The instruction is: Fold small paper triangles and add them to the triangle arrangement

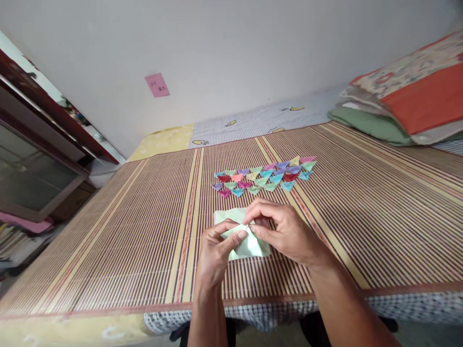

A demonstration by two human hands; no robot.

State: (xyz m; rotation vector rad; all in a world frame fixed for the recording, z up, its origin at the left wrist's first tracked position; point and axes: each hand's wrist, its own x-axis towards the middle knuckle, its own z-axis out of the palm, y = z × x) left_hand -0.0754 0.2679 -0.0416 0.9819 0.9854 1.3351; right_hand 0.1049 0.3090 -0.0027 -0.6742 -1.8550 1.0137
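A pale green sheet of folding paper (252,246), partly folded, is held between my two hands. My left hand (219,243) pinches it from the left, thumb on top. From the right, my right hand (277,226) has thumb and fingertips closed on its upper point. Below it lies a stack of square paper (226,215), pale green on top. Just beyond my hands, several small folded paper pieces (260,182) stand in rows, in pink, blue, green, yellow, purple and red.
A striped bamboo mat (144,231) covers the bed. Folded bedding and a red pillow (427,103) are piled at the far right. A pink note (156,85) is stuck to the wall (235,53). At the left stands a glass-fronted cabinet (29,168).
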